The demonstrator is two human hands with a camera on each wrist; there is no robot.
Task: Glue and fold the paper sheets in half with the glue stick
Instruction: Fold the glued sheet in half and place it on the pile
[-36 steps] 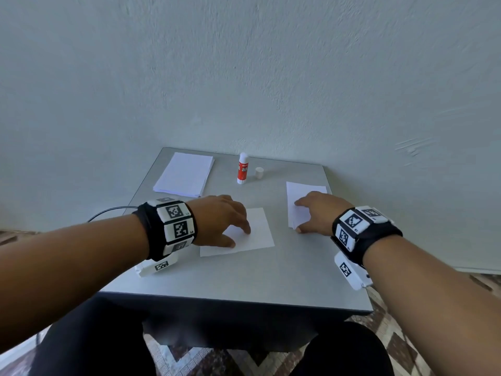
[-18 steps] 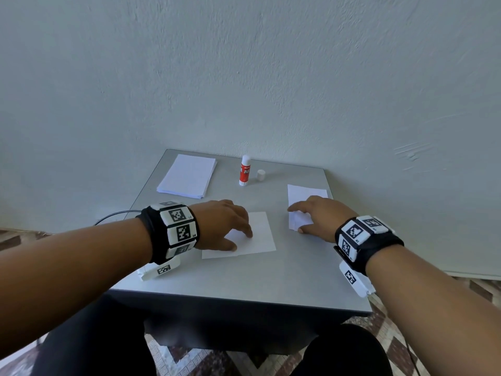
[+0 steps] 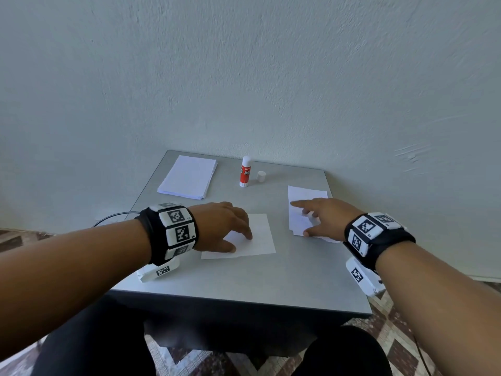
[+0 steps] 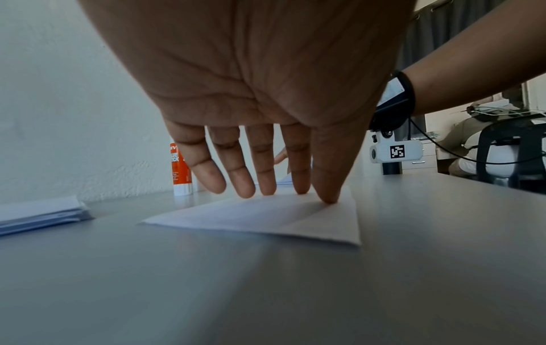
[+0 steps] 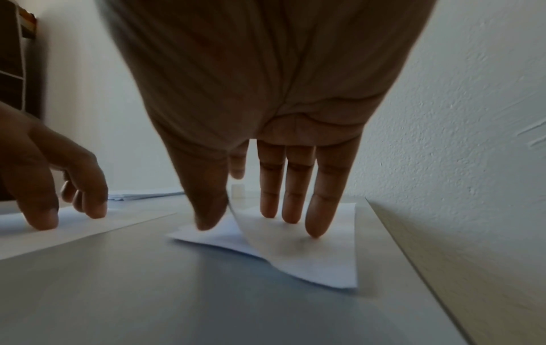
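On the table (image 3: 244, 283), a paper stack (image 3: 188, 176) lay at the far left, with the glue stick (image 3: 245, 171) upright to its right and its cap (image 3: 261, 176) just beside. Nearer, one sheet (image 3: 260, 237) lay centre, a folded sheet (image 3: 301, 210) to its right.

A small grey table (image 3: 244, 280) stands against a pale, rough-plastered wall (image 3: 244, 77); patterned brown-and-white tiles (image 3: 393, 329) cover the floor.

Soft dim daylight, wide-angle warping, blurred edges.
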